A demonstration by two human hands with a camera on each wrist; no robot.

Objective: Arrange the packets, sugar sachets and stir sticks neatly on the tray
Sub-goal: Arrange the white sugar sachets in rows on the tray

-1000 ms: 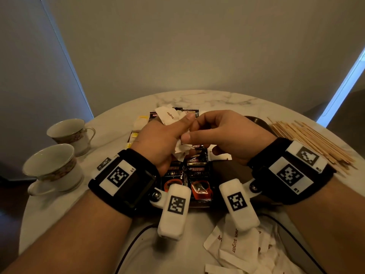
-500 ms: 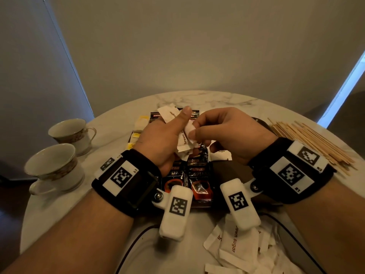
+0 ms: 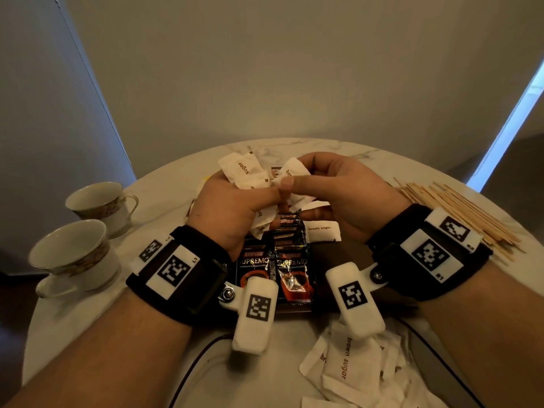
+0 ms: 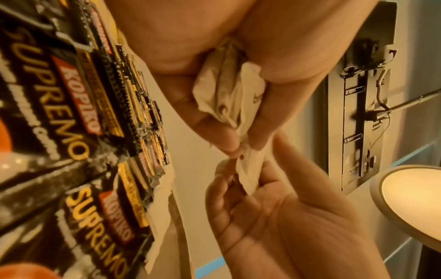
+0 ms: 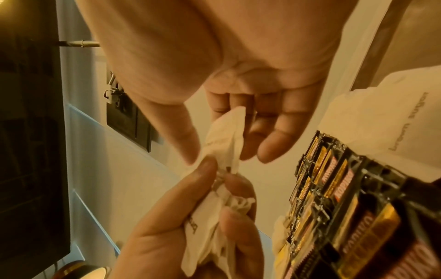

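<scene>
My left hand [image 3: 235,201] grips a bunch of white brown-sugar sachets [image 3: 244,170] that fan out above its fingers. My right hand [image 3: 338,187] pinches one more sachet [image 3: 294,172] between thumb and fingers, right against the left thumb. In the right wrist view this sachet [image 5: 226,136] meets the bunch [image 5: 210,226] where the left thumb and forefinger press. Both hands hover above the dark tray [image 3: 338,254]. On it lie rows of black Kopiko coffee packets [image 3: 287,266] and a single sachet [image 3: 321,231]. The wooden stir sticks [image 3: 459,213] lie in a heap on the table at the right.
A heap of loose sachets [image 3: 353,366] lies on the marble table near its front edge, below my right wrist. Two teacups [image 3: 73,257] [image 3: 100,201] stand at the left. A dark cable runs across the front of the table.
Both hands have risen a little with the sachets. The bunch in the left hand fans out more, and the right fingers now pinch a sachet near its top.
</scene>
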